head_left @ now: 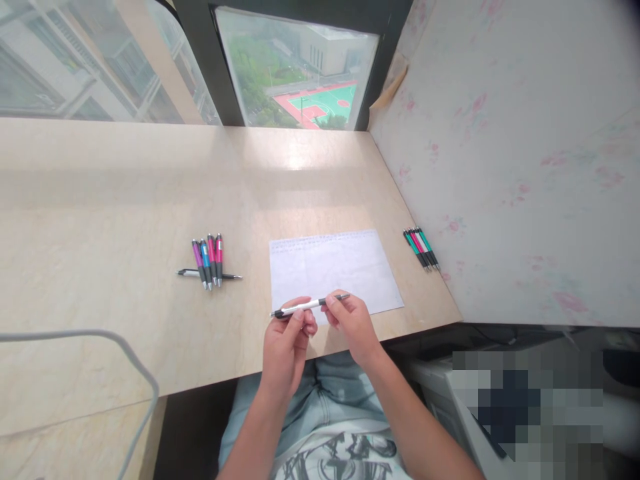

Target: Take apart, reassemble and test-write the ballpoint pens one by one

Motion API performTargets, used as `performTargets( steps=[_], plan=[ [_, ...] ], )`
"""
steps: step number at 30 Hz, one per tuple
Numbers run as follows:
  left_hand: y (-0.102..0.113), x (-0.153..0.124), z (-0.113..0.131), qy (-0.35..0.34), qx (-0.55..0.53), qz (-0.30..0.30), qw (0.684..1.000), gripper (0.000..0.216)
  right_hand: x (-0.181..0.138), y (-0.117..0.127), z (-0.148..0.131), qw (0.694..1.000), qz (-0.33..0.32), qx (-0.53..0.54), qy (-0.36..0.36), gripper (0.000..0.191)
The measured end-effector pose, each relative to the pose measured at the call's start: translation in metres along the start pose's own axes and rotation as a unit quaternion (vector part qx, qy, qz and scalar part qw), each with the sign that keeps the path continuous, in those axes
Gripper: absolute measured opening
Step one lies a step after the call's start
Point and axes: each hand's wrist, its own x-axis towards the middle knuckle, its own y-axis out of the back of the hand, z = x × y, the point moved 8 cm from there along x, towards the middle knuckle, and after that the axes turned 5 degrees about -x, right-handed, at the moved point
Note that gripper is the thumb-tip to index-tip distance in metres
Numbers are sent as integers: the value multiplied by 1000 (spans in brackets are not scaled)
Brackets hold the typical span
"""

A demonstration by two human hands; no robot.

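A slim pen (310, 305) with a smooth white barrel, black end sections and a shiny, tapered tip is held up in 2 hands, over the near part of a paper sheet (325, 273). The left hand (287, 340) grips its clip end, thumb pressed on top and fingers curled beneath. The right hand (353, 323) pinches the dark part near the tip between thumb and fingers, the tip pointing right.

The sheet is thin, white and 4-sided, slightly rippled, with faint rows of marks along its far edge. It lies flat on a pale, marbled table (100, 200) with a soft sheen.

To the left of the sheet, 4 pens (211, 250) in glossy purple, blue and pink, with black lower parts, lie side by side across 1 white and black pen (188, 273). At the right edge, a tight row of slender pens (420, 248), green, pink and white, slants beside a wall (500, 233) with a pink floral pattern. A rounded grey cord (134, 360) curves across the near left corner.
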Motion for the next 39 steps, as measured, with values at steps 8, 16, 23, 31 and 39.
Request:
performTargets(
  steps=[8, 16, 23, 31, 39],
  plan=[
    [1, 2, -2, 2, -14, 5, 1000, 20, -3, 8, -3, 1000, 15, 21, 11, 18],
    [6, 3, -6, 6, -16, 10, 1000, 19, 0, 20, -1, 996, 64, -64, 7, 16],
    [2, 1, -7, 24, -17, 2, 1000, 19, 0, 26, -21, 987, -3, -130, 89, 23],
    [2, 0, -5, 36, 7, 13, 999, 23, 6, 34, -21, 974, -23, -212, 72, 15],
    [2, 1, -3, 32, -10, 15, 999, 24, 4, 26, -25, 975, -76, -180, 101, 27]
  ],
)
